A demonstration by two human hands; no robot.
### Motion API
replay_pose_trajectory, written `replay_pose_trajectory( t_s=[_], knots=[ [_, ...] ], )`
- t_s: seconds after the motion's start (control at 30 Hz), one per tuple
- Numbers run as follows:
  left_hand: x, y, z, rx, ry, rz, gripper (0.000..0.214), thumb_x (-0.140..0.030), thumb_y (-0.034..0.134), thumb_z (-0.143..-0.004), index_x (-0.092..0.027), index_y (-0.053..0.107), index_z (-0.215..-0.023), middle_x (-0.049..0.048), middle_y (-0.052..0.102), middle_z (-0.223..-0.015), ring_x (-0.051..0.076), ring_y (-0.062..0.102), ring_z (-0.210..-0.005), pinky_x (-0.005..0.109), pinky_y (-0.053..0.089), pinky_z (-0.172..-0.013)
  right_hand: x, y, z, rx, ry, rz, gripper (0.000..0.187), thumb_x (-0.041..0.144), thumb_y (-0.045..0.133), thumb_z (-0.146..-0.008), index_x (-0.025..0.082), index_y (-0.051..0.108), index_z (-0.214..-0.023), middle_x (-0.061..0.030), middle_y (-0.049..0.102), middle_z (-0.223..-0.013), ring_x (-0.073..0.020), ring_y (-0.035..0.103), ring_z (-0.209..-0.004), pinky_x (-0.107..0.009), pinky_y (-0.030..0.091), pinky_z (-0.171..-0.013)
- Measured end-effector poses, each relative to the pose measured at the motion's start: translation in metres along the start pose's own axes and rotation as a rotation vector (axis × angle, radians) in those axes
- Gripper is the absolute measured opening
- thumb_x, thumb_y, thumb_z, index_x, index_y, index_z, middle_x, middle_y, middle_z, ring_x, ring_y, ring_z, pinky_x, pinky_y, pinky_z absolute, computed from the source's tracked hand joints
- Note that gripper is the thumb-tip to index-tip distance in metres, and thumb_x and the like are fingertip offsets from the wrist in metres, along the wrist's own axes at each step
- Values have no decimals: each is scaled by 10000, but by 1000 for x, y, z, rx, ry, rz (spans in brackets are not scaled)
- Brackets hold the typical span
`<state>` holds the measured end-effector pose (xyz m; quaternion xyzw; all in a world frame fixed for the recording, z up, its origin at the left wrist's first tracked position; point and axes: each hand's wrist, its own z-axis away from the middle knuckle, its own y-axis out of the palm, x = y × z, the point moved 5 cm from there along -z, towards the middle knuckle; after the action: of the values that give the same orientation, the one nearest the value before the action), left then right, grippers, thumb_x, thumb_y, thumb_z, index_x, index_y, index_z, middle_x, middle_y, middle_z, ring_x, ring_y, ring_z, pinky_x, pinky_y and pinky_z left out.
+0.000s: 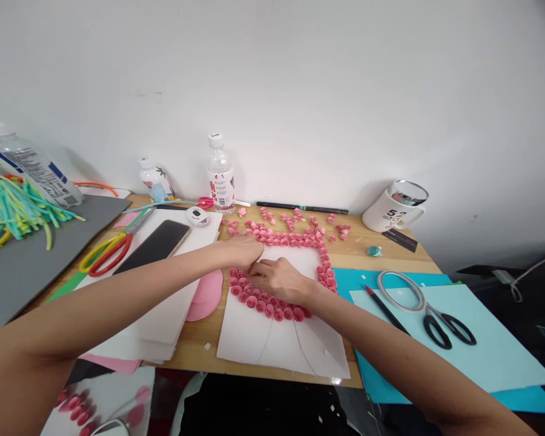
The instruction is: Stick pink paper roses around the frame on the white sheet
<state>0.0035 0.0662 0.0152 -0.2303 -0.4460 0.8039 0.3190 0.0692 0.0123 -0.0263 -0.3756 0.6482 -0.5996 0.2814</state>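
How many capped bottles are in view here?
3: a large bottle at far left, a small bottle right of it, and a red-lettered bottle beyond the left hand.

Can't tell if the left hand (241, 250) or right hand (280, 280) holds anything, too much overlap. Right one blocks some pink roses (260, 307) too, left edge crops the green-yellow strips (20, 203).

1. On the white mug (381, 212) I read a black 5 (391, 212), the orange-brown lettering (392, 224) under it unclear to me
2. On the upright clear bottle (220, 160) I see a label (220, 186) with red and black characters and a barcode (221, 201), wording too small to read
3. On the small white bottle (157, 181) I find red print, illegible
4. On the large bottle (36, 169) at far left, fine print I cannot read
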Motion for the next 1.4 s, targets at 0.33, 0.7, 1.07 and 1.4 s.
replay_pose_trajectory(
  t_s=[0.33, 0.7, 1.07, 1.4],
  knots=[
    [1, 1, -5, -65, 1, -4, 293, -22, 554, -536, -167, 350, -383, -14, 358, -418, 122, 386, -468, 277, 302, -531, -1, 2, -4, -70, -80, 16, 281, 36, 416, -869, 178, 653, -817, -38, 672, -936, -123, 537, -821, -237, 210, -484],
    [13, 6, -7, -83, 101, 135, 173, -45, 503, -526, -169, 478, -409, -16, 354, -380, 126, 352, -458, 276, 236, -492, -10, -5, 0, 24, 7, -175, 339, 34, 495, -797, 261, 720, -912, -22, 655, -969, -136, 571, -796, -226, 299, -535],
    [62, -11, 18, -849, -48, 682, 281, -360, 516, -771, -147, 621, -621, -5, 554, -564, 110, 441, -541, 223, 325, -528, -18, -7, -2, -51, 151, -423, 231, 78, 563, -796, 222, 728, -867, -28, 673, -943, -130, 588, -782, -229, 395, -633],
    [71, -10, 22, -1195, -179, 879, 233, -353, 536, -815, -150, 652, -808, -32, 529, -552, 88, 420, -485, 210, 329, -495, -26, -1, -18, 23, 515, -549, 88, 154, 750, -630, 188, 675, -601, 10, 658, -673, -104, 534, -583, -224, 360, -560]
  ],
)
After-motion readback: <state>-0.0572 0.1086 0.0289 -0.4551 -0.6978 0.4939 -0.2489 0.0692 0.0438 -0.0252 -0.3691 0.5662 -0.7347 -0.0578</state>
